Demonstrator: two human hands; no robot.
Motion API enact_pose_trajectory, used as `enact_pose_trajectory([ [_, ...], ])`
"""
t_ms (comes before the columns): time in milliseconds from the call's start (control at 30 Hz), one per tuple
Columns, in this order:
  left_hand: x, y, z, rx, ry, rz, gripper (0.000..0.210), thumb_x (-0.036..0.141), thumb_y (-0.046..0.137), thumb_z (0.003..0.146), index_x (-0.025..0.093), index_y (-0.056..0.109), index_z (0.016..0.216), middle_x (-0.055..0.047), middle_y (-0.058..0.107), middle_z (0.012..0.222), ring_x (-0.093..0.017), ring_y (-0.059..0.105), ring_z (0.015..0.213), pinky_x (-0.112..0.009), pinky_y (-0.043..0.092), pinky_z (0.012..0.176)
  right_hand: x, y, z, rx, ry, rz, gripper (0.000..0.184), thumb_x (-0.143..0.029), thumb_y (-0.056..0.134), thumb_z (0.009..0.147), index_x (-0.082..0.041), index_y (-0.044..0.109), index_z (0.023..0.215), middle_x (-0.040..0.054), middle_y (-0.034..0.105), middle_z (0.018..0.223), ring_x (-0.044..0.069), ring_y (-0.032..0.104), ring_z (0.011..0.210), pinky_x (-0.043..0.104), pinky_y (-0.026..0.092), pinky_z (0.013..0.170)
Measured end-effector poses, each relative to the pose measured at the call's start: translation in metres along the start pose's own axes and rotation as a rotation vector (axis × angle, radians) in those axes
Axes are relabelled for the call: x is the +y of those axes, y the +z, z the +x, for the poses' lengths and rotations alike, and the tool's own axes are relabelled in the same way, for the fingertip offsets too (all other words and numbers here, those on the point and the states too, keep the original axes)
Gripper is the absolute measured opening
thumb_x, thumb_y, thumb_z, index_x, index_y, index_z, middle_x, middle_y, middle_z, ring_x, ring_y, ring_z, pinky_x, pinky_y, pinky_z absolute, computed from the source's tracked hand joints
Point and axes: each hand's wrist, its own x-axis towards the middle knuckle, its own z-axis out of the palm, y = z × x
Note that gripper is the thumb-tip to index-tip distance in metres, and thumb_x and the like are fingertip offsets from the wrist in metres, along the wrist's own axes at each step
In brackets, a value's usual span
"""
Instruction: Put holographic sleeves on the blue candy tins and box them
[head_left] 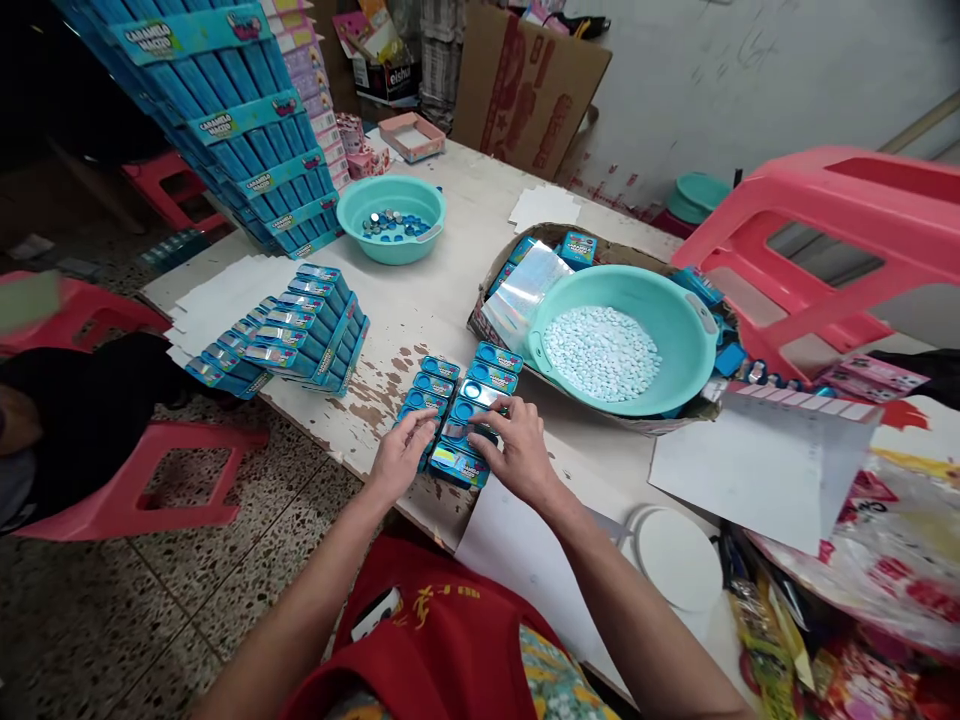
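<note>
Two short rows of small blue boxes (487,378) stand side by side near the table's front edge. Their tops have round hollows, some with shiny lids. My left hand (401,455) is over the near end of the left row, thumb and forefinger brought together; anything between them is too small to make out. At the right row, my right hand (521,450) has its thumb and fingers about the top of one small box. Just in front of it lies a box with a yellow-green shine (459,465).
A turquoise basin (694,375) of small white sweets rests on an open carton (487,300). Another basin (356,225) holds blue and silver discs. Stacked blue boxes (292,330) and a tall blue display stack (225,130) stand left. Red stools (795,200) flank the table; a person (90,430) is at left.
</note>
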Motion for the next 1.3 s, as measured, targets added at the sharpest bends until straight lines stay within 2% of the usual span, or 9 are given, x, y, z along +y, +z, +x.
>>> enact_pose_trajectory([
  [100, 0.009, -0.002, 0.005, -0.036, 0.157, 0.162, 0.034, 0.037, 0.04, 0.089, 0.02, 0.057, 0.113, -0.007, 0.057, 0.112, -0.019, 0.052, 0.107, -0.031, 0.04, 0.093, -0.002, 0.0, 0.001, -0.014, 0.018, -0.01, 0.015, -0.035, 0.061, 0.079, -0.029, 0.065, 0.092, 0.0048, 0.05, 0.104, 0.022, 0.042, 0.09, 0.038, 0.036, 0.077],
  [200, 0.023, -0.006, 0.014, -0.154, 0.287, 0.329, 0.03, 0.033, 0.038, 0.09, 0.02, 0.062, 0.102, -0.007, 0.053, 0.106, -0.018, 0.05, 0.103, -0.031, 0.039, 0.093, -0.004, 0.002, 0.001, -0.006, 0.05, -0.003, 0.011, -0.033, 0.061, 0.079, -0.027, 0.064, 0.088, 0.0052, 0.05, 0.102, 0.023, 0.042, 0.09, 0.038, 0.036, 0.077],
  [400, 0.046, -0.014, 0.035, -0.358, 0.357, 0.54, 0.022, 0.033, 0.042, 0.087, 0.022, 0.062, 0.088, -0.003, 0.049, 0.094, -0.018, 0.046, 0.096, -0.031, 0.039, 0.089, -0.007, 0.007, -0.001, 0.035, 0.079, 0.05, 0.006, -0.028, 0.059, 0.08, -0.025, 0.062, 0.083, 0.0056, 0.052, 0.099, 0.023, 0.043, 0.091, 0.037, 0.037, 0.076],
  [633, 0.042, -0.014, 0.048, -0.45, 0.392, 0.533, 0.023, 0.035, 0.045, 0.086, 0.022, 0.063, 0.084, -0.004, 0.045, 0.101, -0.019, 0.042, 0.103, -0.033, 0.034, 0.095, -0.012, 0.006, -0.002, 0.04, 0.173, 0.162, 0.008, -0.028, 0.056, 0.082, -0.023, 0.06, 0.078, 0.0054, 0.053, 0.099, 0.023, 0.045, 0.095, 0.039, 0.037, 0.082],
  [767, 0.04, -0.014, 0.05, -0.438, 0.336, 0.495, 0.025, 0.038, 0.046, 0.085, 0.021, 0.063, 0.079, -0.004, 0.044, 0.105, -0.02, 0.04, 0.106, -0.034, 0.034, 0.096, -0.017, 0.004, -0.002, 0.075, 0.191, 0.187, 0.011, -0.031, 0.053, 0.084, -0.023, 0.058, 0.078, 0.006, 0.054, 0.1, 0.024, 0.046, 0.096, 0.039, 0.037, 0.082],
  [900, 0.036, -0.016, 0.048, -0.407, 0.305, 0.378, 0.028, 0.038, 0.042, 0.087, 0.02, 0.061, 0.078, -0.004, 0.043, 0.106, -0.02, 0.041, 0.108, -0.034, 0.032, 0.099, -0.023, 0.007, -0.008, 0.222, 0.217, 0.168, 0.021, -0.034, 0.051, 0.085, -0.022, 0.052, 0.102, 0.0087, 0.052, 0.106, 0.024, 0.046, 0.098, 0.04, 0.039, 0.082],
  [1033, 0.018, -0.017, 0.043, -0.369, 0.209, 0.07, 0.028, 0.039, 0.045, 0.085, 0.017, 0.057, 0.074, -0.006, 0.047, 0.103, -0.019, 0.045, 0.105, -0.032, 0.037, 0.094, -0.024, 0.019, -0.017, 0.146, 0.16, 0.083, 0.02, -0.033, 0.052, 0.085, -0.021, 0.052, 0.101, 0.0087, 0.054, 0.097, 0.024, 0.046, 0.091, 0.038, 0.04, 0.079],
  [1200, 0.002, -0.015, 0.039, -0.125, 0.017, -0.421, 0.021, 0.039, 0.049, 0.081, 0.019, 0.049, 0.076, -0.005, 0.054, 0.101, -0.018, 0.053, 0.097, -0.033, 0.043, 0.085, -0.019, 0.029, -0.024, 0.086, 0.158, 0.008, 0.026, -0.039, 0.053, 0.085, -0.021, 0.054, 0.104, 0.0097, 0.054, 0.104, 0.024, 0.047, 0.094, 0.038, 0.04, 0.08],
  [1300, 0.012, -0.021, 0.036, -0.085, -0.033, -0.448, 0.019, 0.037, 0.052, 0.079, 0.019, 0.049, 0.078, -0.001, 0.055, 0.078, -0.013, 0.055, 0.079, -0.029, 0.043, 0.078, -0.02, 0.022, -0.023, 0.138, 0.184, -0.047, 0.03, -0.042, 0.057, 0.082, -0.023, 0.056, 0.106, 0.0101, 0.054, 0.109, 0.026, 0.046, 0.098, 0.04, 0.038, 0.081],
])
